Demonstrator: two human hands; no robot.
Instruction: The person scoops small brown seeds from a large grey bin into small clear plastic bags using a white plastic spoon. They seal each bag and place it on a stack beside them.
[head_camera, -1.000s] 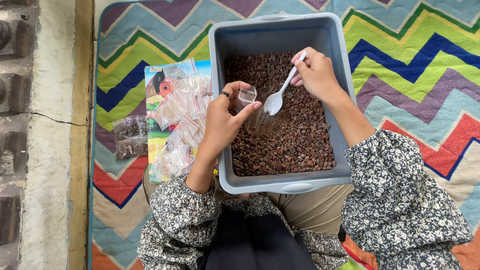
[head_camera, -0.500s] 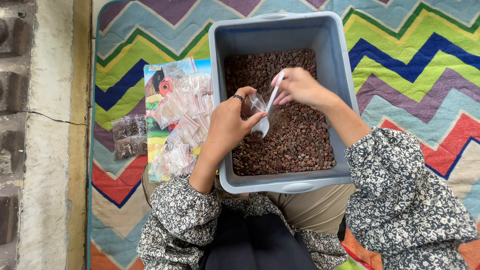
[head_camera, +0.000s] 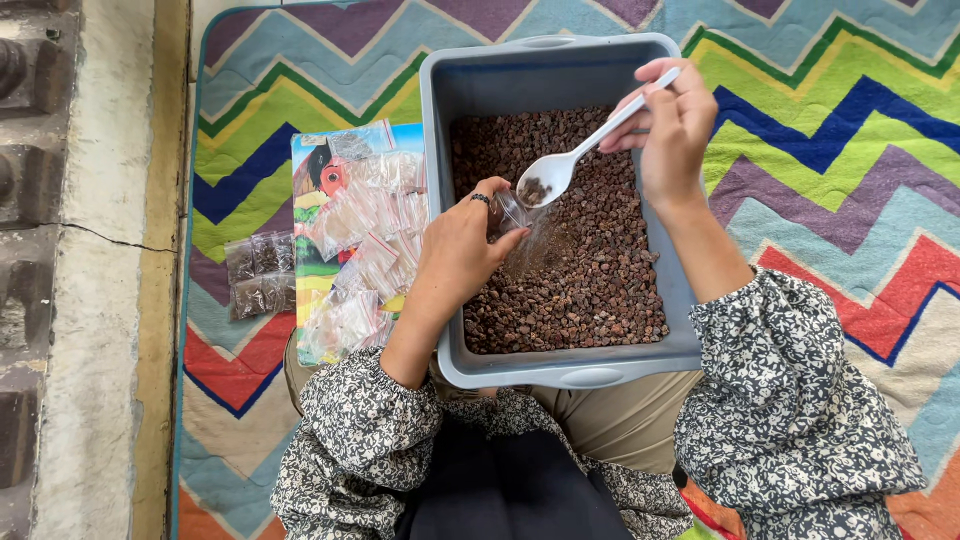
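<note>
A bright zigzag mat (head_camera: 850, 150) covers the floor, and a grey stone strip (head_camera: 90, 270) runs along its left edge. The person sits at the near edge of the mat, with two sleeves in a small flower print.

One grey tub (head_camera: 560, 372) rests against the person's knees. It is filled with small brown pebbles (head_camera: 590, 280).

The left hand (head_camera: 460, 250) is over the left part of the tub. Its fingers (head_camera: 488, 192) are curled around one small clear bag (head_camera: 512, 215) and hold its mouth up and open.

The right hand (head_camera: 672, 125) is farther out, near the tub's far right corner. Its fingers pinch the end of one white plastic spoon (head_camera: 580, 155). The spoon is long and slants down to the left, from the right hand toward the left hand. Its bowl carries a few pebbles and sits just above and to the right of the bag's mouth, almost touching it.

Left of the tub, on the mat, lies a heap of empty clear bags (head_camera: 365, 250) on one picture sheet (head_camera: 320, 190), too many to count. Nearer the mat's left edge lie about four little filled bags (head_camera: 258, 275).
</note>
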